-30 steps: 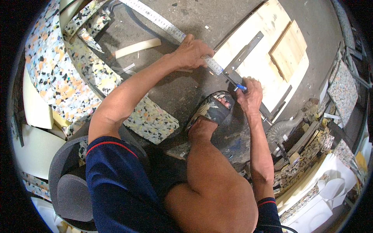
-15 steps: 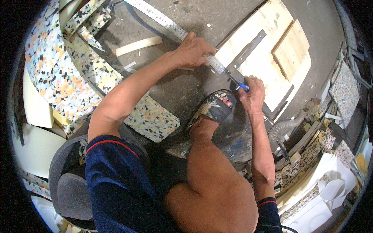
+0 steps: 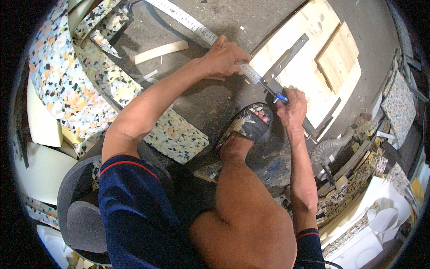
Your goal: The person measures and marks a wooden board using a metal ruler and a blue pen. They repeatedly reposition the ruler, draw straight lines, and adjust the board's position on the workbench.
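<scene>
A long metal ruler [image 3: 183,20] runs from the far left to the edge of a pale plywood board [image 3: 309,62]. My left hand [image 3: 224,58] is closed over it, fingers curled, near its end. My right hand [image 3: 293,107] is closed at the board's near edge, pinching what looks like a slim pen [image 3: 281,97] with a blue end. The pen points toward the ruler's end. Beside both hands, a dark flat metal bar with holes [image 3: 286,57] lies across the board. My right palm hides part of the board's edge.
A smaller wood piece [image 3: 339,58] lies on the board. Speckled foam sheets [image 3: 67,67] and a cream foam strip [image 3: 161,51] are at left. My sandalled foot [image 3: 251,121] stands between the hands. A ribbed hose [image 3: 331,145] and foam scraps [image 3: 371,224] crowd the right.
</scene>
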### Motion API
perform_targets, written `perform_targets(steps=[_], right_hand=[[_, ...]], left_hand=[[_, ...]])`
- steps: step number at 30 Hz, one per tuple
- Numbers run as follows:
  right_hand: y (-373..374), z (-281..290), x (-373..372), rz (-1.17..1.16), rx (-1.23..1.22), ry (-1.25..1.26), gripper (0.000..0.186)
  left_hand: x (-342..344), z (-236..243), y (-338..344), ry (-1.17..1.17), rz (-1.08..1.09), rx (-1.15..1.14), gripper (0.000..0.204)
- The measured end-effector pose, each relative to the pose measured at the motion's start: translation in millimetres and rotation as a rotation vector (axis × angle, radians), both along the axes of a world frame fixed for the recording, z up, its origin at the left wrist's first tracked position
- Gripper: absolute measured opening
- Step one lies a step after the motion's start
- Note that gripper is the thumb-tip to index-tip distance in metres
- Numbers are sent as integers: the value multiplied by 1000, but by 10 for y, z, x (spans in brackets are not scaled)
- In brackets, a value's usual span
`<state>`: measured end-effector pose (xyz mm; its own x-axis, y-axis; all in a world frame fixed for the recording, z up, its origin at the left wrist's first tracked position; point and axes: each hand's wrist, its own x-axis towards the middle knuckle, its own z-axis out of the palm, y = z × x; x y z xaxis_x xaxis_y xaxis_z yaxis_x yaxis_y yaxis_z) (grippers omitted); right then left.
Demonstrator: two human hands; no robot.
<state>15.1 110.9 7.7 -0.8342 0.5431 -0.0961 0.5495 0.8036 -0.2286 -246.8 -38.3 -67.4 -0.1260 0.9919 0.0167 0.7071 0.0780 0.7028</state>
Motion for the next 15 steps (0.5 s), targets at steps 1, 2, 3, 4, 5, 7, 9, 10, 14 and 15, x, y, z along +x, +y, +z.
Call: perform_targets(steps=[1, 2, 3, 4, 5, 7, 9, 10, 14, 15], right_hand=[[-6, -21, 6, 8, 16, 25, 46], [-11, -40, 10, 16, 31, 50, 47], [-6, -53, 17, 24, 39, 65, 47], [4, -72, 25, 31, 46, 80, 47], [10, -89, 30, 38, 52, 95, 47], [16, -88, 26, 29, 32, 79, 47], [10, -83, 16, 25, 24, 71, 46], [9, -85, 10, 26, 23, 71, 46], [-5, -55, -15, 11, 12, 34, 46], [-2, -59, -9, 10, 7, 31, 46]], left_hand=[[-4, -7, -2, 4, -1, 9, 37], [-7, -13, -8, 7, -1, 17, 37], [-2, -19, -8, 18, -2, 19, 37], [9, -22, 1, 29, -4, 20, 37], [16, -24, 6, 40, -7, 21, 37], [12, -33, 8, 35, -12, 11, 37], [8, -45, -2, 36, -11, 24, 37], [8, -47, -12, 40, -7, 41, 36], [10, -17, -1, 43, -9, 6, 36], [14, -3, 6, 43, -10, 8, 36]])
